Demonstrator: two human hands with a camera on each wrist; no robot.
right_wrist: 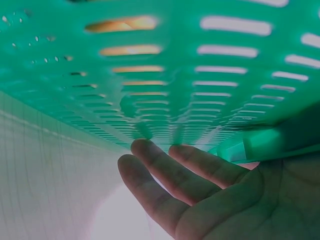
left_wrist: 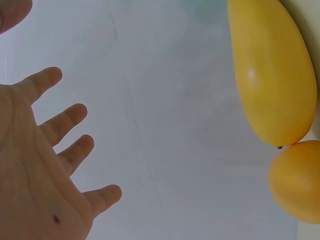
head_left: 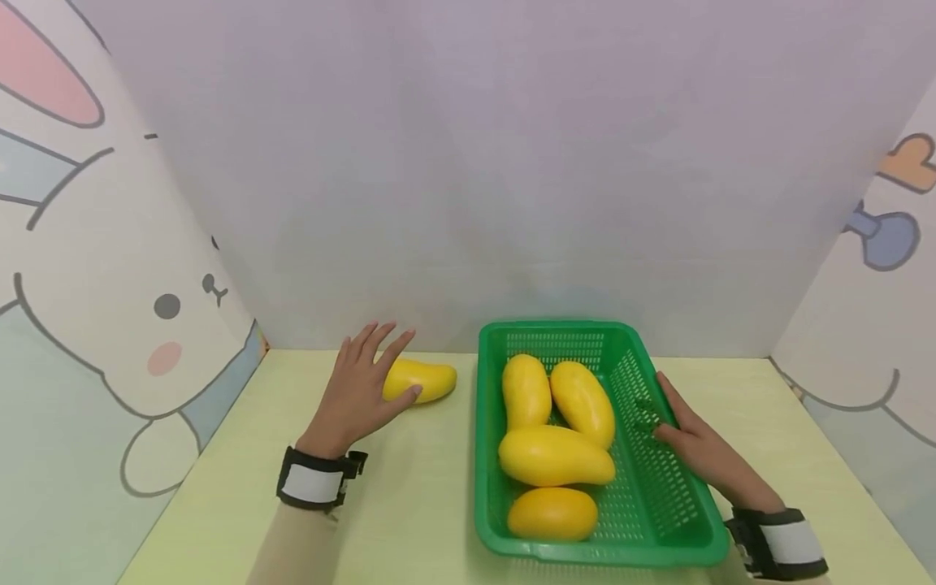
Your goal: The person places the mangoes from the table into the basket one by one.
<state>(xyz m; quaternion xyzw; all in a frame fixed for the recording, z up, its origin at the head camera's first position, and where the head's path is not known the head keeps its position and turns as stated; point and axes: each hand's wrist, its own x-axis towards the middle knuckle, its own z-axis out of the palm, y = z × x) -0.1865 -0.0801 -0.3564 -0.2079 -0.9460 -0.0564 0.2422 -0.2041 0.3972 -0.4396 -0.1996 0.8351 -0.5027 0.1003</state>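
My left hand (head_left: 358, 394) hovers with spread fingers over a yellow mango (head_left: 431, 380) on the table, partly covering it. In the left wrist view, that hand's palm and fingers stand apart from a long mango (left_wrist: 275, 70) and a rounder, more orange one (left_wrist: 300, 182). My right hand (head_left: 705, 455) grips the right rim of a green plastic basket (head_left: 600, 555), thumb over the inside. Below the rim, its fingers (right_wrist: 165, 172) lie along the slotted outer wall in the right wrist view. Inside the basket lie several mangoes, one of them (head_left: 556, 457) crosswise in the middle.
A pale yellow table (head_left: 409, 496) runs back to a plain light wall (head_left: 468, 179). Side panels with cartoon drawings, including a rabbit (head_left: 124, 325) on the left, stand along both table edges. Each wrist wears a black strap.
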